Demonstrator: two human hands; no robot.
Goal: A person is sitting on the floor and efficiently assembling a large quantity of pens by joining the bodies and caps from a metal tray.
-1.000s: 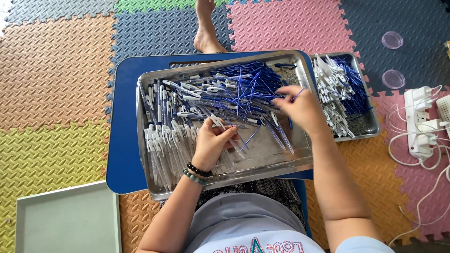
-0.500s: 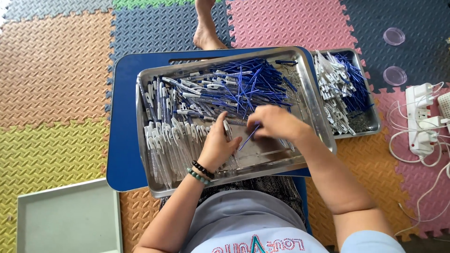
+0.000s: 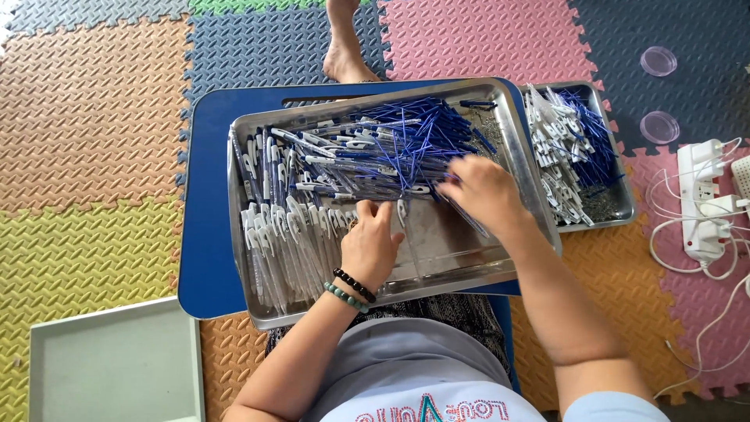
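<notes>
A large steel tray (image 3: pixel 449 258) lies on a blue low table (image 3: pixel 205 234) over my lap. It holds a tangle of blue pen refills (image 3: pixel 406 141) at the back and rows of white pen barrels (image 3: pixel 281 242) on the left. My left hand (image 3: pixel 371 246) rests in the tray's middle, its fingers pinched on a white pen barrel (image 3: pixel 401 211) that points away from me. My right hand (image 3: pixel 480 191) lies palm down at the near right edge of the refill pile, fingers curled onto the refills.
A smaller steel tray (image 3: pixel 613 211) with more white and blue pen parts sits to the right. Further right are two clear round lids (image 3: pixel 658 61), a white power strip (image 3: pixel 703 199) and cables. Another person's bare foot (image 3: pixel 348 55) is beyond the table. A grey tray (image 3: pixel 117 367) lies at lower left.
My right hand came from the refill pile to my left hand, then went back up right to the pile. My left hand stayed in the middle of the tray.
</notes>
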